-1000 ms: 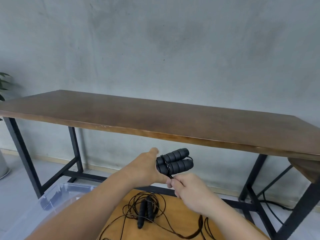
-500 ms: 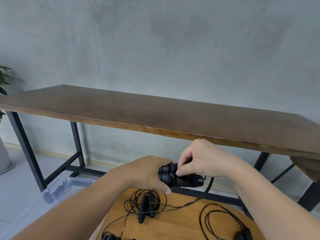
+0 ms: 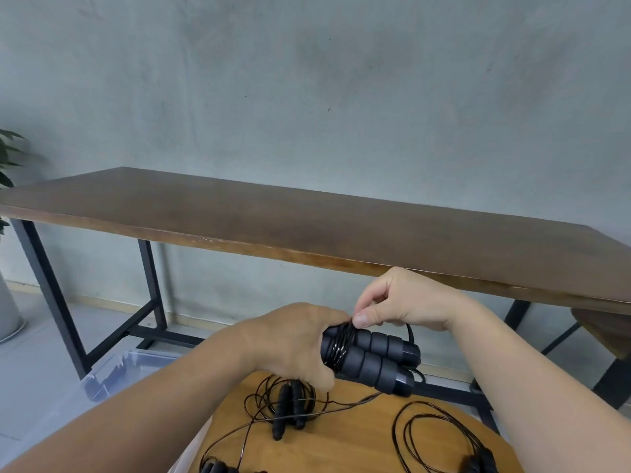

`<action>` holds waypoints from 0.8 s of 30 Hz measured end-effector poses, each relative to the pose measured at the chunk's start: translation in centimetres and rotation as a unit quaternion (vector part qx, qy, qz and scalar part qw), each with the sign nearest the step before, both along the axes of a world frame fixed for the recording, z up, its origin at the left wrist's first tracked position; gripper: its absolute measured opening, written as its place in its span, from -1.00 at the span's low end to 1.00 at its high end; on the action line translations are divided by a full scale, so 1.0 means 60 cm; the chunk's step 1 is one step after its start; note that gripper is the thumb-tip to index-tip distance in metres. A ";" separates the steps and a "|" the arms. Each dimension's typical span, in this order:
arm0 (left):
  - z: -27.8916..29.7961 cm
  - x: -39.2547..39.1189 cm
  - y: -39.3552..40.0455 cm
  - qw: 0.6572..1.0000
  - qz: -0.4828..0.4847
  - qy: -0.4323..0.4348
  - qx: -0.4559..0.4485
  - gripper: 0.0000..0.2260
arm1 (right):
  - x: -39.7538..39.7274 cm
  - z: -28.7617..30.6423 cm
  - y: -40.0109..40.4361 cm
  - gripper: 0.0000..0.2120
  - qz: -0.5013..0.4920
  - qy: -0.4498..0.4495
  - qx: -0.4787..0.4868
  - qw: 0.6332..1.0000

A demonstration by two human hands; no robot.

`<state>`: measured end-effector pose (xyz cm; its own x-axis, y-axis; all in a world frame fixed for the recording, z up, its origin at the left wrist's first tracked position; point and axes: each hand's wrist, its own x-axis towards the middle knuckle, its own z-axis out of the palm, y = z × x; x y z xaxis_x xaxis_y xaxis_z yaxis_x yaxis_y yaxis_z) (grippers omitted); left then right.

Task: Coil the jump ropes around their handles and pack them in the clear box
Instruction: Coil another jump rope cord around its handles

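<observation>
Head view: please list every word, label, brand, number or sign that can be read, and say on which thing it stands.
None: no readable text shows in this view.
The handles held by the left hand: plain black foam, no print visible.
The clear box: no label visible.
The long table and the wall: bare, only stains and marks.
The ropes on the round table: no visible tags.

place: we see a plain indoor room, workshop or studio; which, we cannot tell
wall: bare grey concrete beyond our fingers
bench: long wooden top on black metal legs
floor: pale tiles, left of our fingers
plant: far left
</observation>
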<state>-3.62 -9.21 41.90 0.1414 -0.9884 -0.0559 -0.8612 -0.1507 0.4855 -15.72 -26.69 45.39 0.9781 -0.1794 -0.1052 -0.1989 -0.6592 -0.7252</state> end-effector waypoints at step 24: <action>-0.040 0.015 -0.037 0.975 0.048 0.198 -0.089 -0.38 | -0.011 -0.187 0.087 -0.73 -0.208 -0.035 0.237 0.948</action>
<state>-2.72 -11.42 39.48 0.2362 -0.9706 0.0459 -0.5864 -0.1048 0.8032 -16.37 -21.48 34.15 0.8411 -0.4992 -0.2084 -0.3111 -0.1313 -0.9413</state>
